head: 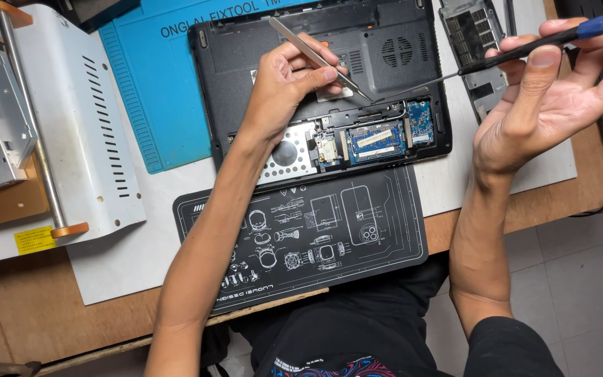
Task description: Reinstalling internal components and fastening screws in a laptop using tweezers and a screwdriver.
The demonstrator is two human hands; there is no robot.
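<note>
Laptop [385, 49] below hands | left [284, 84] grips tweezers [319, 59] | right [553, 98] seemingly pinches screwdriver [525, 50]

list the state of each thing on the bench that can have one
laptop: upside down, bottom bay uncovered, boards exposed
cover panel: off, lying beside the laptop
tweezers: held in left hand, tips at the bay
screwdriver: held in right hand, raised above the laptop

A blue silicone repair mat [149, 84] lies behind the black diagram-printed work mat [301, 237]. A white vented machine [85, 119] stands on the counter [50, 314], a removed cover panel [474, 42] far right.
</note>
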